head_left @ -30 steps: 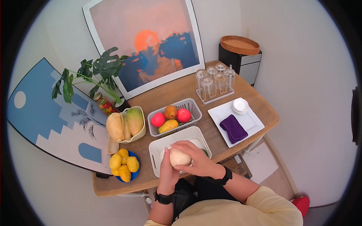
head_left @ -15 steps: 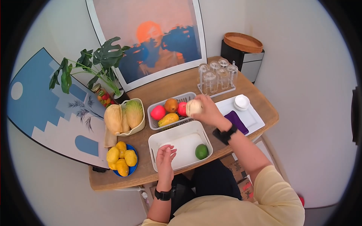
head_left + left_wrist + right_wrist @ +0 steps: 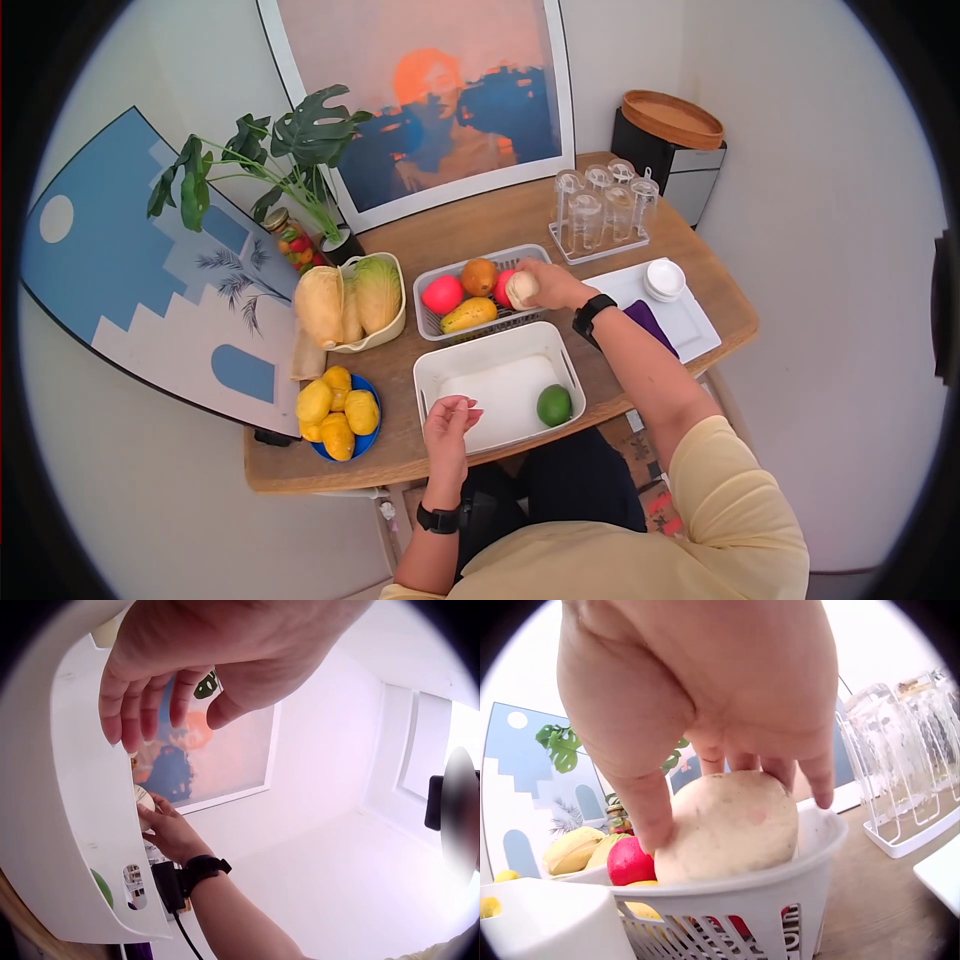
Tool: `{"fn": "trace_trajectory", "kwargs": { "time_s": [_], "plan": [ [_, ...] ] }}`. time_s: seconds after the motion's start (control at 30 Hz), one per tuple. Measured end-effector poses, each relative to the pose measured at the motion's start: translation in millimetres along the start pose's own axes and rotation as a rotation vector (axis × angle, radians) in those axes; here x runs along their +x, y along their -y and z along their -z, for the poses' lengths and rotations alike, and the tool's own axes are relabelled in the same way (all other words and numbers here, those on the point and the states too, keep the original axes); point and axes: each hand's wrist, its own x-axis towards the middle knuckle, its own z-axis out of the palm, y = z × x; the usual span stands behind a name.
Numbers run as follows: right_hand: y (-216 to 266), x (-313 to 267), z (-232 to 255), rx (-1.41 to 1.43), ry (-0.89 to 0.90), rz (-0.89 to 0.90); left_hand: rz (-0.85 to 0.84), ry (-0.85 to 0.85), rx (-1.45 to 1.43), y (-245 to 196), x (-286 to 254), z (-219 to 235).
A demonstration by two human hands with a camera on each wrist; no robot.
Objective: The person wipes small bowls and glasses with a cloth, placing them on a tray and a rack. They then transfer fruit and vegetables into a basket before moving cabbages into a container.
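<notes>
My right hand (image 3: 555,286) grips a round cream-coloured vegetable (image 3: 521,290) at the right end of the grey slotted basket (image 3: 432,325). In the right wrist view the vegetable (image 3: 727,829) sits at the basket's rim (image 3: 780,879), thumb and fingers around it. Two pink-red balls, a brown fruit (image 3: 479,276) and a yellow fruit (image 3: 469,316) lie in the basket. My left hand (image 3: 449,428), empty with relaxed, bent fingers, hovers over the left front of the white bin (image 3: 480,380). A green fruit (image 3: 554,405) lies in the bin's right part.
On the left are a blue plate (image 3: 372,436) of yellow fruits and a cream basket (image 3: 399,318) with vegetables. Behind stand a plant (image 3: 310,135) and a jar (image 3: 294,243). A glass rack (image 3: 603,245) and a white plate (image 3: 701,325) with bowls and purple cloth are at right.
My right hand has carried the cream-coloured vegetable from above the white bin to the grey basket. My left hand has let go of it and stays near the bin, whose green fruit now shows fully.
</notes>
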Motion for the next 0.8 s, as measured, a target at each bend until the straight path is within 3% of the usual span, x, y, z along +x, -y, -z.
{"fn": "trace_trajectory", "kwargs": {
  "time_s": [0.13, 0.2, 0.33, 0.43, 0.5, 0.57, 0.63, 0.8],
  "plan": [
    [-12, -1, -12, 0.218, -0.011, 0.021, 0.017, 0.002, -0.02, 5, 2, -1],
    [-14, -4, -19, 0.139, -0.141, 0.188, 0.035, 0.015, -0.009, 7, 1, -2],
    [5, -19, -9, -0.118, -0.182, 0.041, 0.053, 0.027, 0.013, 8, 0, -4],
    [40, -42, 0, -0.056, -0.332, 0.161, 0.04, 0.023, 0.032, 10, 0, -5],
    [54, -58, -4, -0.165, 0.238, 0.122, 0.042, 0.026, 0.038, 11, 2, -4],
    [53, -83, -19, -0.217, 0.384, 0.459, 0.05, 0.027, 0.034, 13, 4, -4],
    [45, -89, -49, -0.531, 0.62, 0.371, 0.05, 0.026, 0.034, 13, 5, -6],
    [40, -91, -69, -0.628, 0.816, 0.292, 0.039, 0.044, 0.017, 5, 0, -16]
  ]
}}
